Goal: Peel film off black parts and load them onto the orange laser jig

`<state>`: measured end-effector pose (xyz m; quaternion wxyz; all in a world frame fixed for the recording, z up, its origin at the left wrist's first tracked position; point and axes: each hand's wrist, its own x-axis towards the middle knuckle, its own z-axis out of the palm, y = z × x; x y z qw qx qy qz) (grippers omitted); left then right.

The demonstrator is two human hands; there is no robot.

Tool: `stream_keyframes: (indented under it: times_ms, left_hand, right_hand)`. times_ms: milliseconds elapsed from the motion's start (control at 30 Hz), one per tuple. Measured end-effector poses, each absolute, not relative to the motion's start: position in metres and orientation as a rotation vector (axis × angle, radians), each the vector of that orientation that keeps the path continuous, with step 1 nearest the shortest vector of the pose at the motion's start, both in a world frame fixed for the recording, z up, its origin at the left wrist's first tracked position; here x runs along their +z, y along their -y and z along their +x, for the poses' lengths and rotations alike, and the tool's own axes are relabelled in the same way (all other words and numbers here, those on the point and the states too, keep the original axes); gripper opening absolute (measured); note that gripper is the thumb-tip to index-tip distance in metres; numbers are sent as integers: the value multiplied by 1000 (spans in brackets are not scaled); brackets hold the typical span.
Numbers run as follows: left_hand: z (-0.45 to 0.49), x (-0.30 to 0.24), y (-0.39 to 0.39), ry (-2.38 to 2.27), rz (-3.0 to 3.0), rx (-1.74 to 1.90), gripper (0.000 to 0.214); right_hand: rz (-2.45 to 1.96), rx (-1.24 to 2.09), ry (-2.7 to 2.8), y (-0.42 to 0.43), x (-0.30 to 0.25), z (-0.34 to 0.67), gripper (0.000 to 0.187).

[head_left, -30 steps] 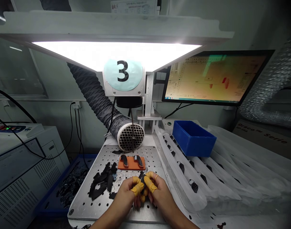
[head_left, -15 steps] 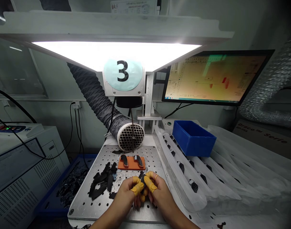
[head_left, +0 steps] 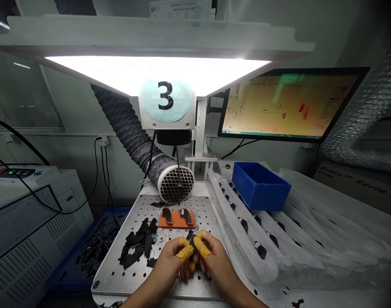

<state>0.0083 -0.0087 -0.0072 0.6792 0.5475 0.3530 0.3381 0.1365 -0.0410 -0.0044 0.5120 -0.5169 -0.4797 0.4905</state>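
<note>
Between my two hands is a small black part (head_left: 191,238), mostly covered by fingers. My left hand (head_left: 173,257) pinches it from the left, and my right hand (head_left: 211,256) grips it from the right. Yellow finger cots cover several fingertips on both hands. Just beyond them lies an orange fixture block (head_left: 176,220) bearing two small dark parts, the right one with a patterned face. Left of my hands, a loose pile of black pieces (head_left: 136,244) rests on the perforated metal plate (head_left: 115,282).
A grilled hose mouth (head_left: 176,185) stands behind the fixture, under a bright lamp. Rightward, white trays (head_left: 243,248) carry rows of patterned dark parts, with a blue bin (head_left: 261,188) on them. A blue tray (head_left: 62,278) of dark scraps sits at lower left.
</note>
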Motion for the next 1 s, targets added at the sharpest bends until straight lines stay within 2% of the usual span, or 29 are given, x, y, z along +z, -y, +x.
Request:
stream_keyframes:
  times_ms: [1000]
  left_hand:
    - [8,-2,9,-808,1271,751,30]
  right_hand:
    - [-1241,1186,1146,40,-4,136,26]
